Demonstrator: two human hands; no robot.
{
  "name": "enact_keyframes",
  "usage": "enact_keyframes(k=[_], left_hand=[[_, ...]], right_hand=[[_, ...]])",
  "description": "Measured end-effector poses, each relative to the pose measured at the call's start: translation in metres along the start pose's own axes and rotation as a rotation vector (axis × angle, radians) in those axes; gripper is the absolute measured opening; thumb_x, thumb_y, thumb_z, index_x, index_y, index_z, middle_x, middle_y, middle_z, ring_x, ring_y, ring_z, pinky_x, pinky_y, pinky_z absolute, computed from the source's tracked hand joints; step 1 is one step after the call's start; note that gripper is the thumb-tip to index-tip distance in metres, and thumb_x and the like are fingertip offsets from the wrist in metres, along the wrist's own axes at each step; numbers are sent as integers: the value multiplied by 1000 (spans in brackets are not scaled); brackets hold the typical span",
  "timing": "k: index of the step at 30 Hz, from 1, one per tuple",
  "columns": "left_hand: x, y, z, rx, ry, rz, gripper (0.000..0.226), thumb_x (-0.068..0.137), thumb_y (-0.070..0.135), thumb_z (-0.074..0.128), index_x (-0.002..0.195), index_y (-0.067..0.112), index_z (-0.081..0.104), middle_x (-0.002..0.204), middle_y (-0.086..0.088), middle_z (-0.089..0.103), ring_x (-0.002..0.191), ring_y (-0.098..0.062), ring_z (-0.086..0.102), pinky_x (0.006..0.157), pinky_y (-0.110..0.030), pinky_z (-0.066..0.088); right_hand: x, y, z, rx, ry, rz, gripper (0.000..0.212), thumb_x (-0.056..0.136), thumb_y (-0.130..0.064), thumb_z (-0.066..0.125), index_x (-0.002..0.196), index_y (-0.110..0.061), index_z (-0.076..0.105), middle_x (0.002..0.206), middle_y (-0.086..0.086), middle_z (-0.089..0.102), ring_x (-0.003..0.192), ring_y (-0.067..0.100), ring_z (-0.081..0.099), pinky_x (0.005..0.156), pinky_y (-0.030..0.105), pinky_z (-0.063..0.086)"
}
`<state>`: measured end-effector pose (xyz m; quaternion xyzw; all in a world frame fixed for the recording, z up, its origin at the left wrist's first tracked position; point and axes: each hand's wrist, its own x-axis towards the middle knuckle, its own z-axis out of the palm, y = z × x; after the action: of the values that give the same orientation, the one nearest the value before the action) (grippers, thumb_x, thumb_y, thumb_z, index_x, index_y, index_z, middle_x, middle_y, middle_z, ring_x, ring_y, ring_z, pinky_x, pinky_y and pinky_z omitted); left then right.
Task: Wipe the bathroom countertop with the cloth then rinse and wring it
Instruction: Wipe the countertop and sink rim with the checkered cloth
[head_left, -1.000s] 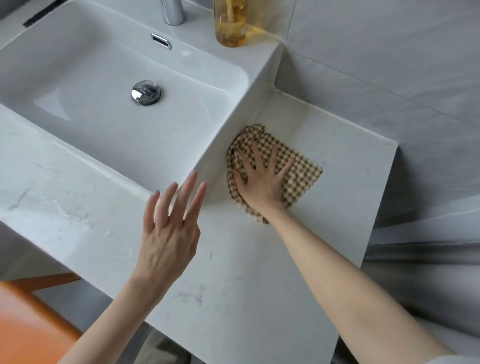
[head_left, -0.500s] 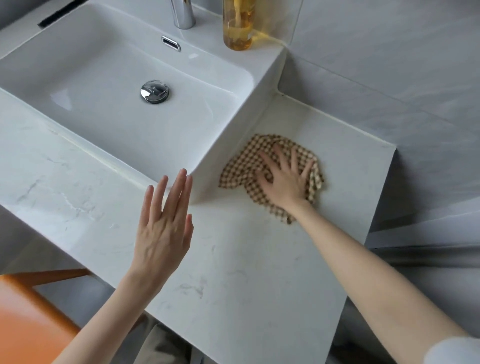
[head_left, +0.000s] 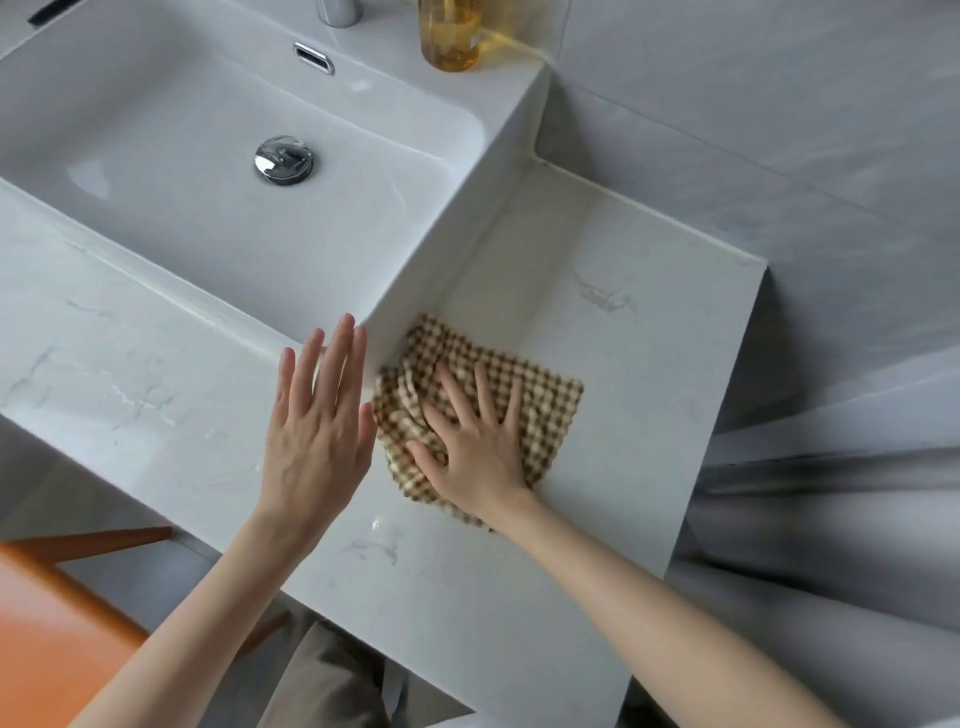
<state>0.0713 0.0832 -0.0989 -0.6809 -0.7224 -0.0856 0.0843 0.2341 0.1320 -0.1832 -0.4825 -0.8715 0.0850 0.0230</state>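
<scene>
The checked cloth (head_left: 480, 400) lies rumpled on the marble countertop (head_left: 649, 364), just beside the front right corner of the white sink (head_left: 218, 171). My right hand (head_left: 475, 447) presses it flat, fingers spread straight. My left hand (head_left: 317, 431) hovers beside it, fingers straight and together, holding nothing. An amber bottle (head_left: 451, 34) stands on the sink's back ledge.

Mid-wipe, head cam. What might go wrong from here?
1. The right hand presses the cloth with flat, spread fingers, no grip; it may slip or bunch further at its folded left side.
2. The left hand is close beside the cloth; a leftward stroke may bump it.
3. The seam along the sink wall may get missed.
</scene>
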Motion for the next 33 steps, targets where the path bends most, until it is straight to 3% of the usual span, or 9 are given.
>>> enact_keyframes(k=[2,5,9,14,20,25,29,33], left_hand=[[0,1,1,-20,6,-9,68,92,17,47,150,5,14,158,-12,17,145,-31,16,119,-49,13],[0,3,2,-39,10,-29,69,91,15,48,150,5,13,158,-12,17,145,-31,16,119,-49,14],[1,4,4,-40,16,-33,69,91,15,48,150,4,14,158,-12,18,144,-31,16,119,-49,15],[0,1,7,-50,29,-17,67,91,15,45,150,5,15,157,-12,19,144,-32,17,120,-48,11],[0,2,4,-61,26,-26,68,90,14,45,150,5,14,157,-12,19,143,-32,17,120,-46,8],[0,4,2,-65,11,-25,71,90,11,49,151,5,11,158,-12,15,144,-32,14,120,-46,9],[0,4,1,-76,-1,-35,75,88,9,54,151,5,12,158,-12,15,144,-33,15,121,-44,6],[0,5,1,-66,-7,-31,73,89,9,52,150,4,12,158,-12,16,143,-35,16,120,-44,6]], right_hand=[[-19,18,-3,-23,4,4,55,90,-66,33,137,-40,44,161,-6,12,148,30,7,110,69,2],[-30,62,-10,-17,41,172,57,88,-68,34,142,-49,31,160,-10,15,148,28,10,111,68,-1],[-2,125,-23,17,50,420,58,88,-70,24,143,-53,22,160,-11,13,148,29,4,109,70,-4],[49,161,-35,88,45,574,57,90,-69,22,145,-54,15,161,-10,4,147,32,-8,105,73,-9],[11,131,-28,69,47,535,60,90,-70,16,147,-51,10,162,-7,1,147,33,-9,104,73,-8],[-78,89,-15,-49,23,429,61,91,-69,20,146,-43,22,162,-5,5,148,33,-3,107,73,-3],[-97,109,-19,-51,8,342,60,89,-71,22,145,-50,22,161,-11,6,148,31,1,108,72,-1],[-56,151,-31,-3,16,471,58,88,-73,18,144,-57,11,161,-12,4,148,32,-4,106,73,-5]])
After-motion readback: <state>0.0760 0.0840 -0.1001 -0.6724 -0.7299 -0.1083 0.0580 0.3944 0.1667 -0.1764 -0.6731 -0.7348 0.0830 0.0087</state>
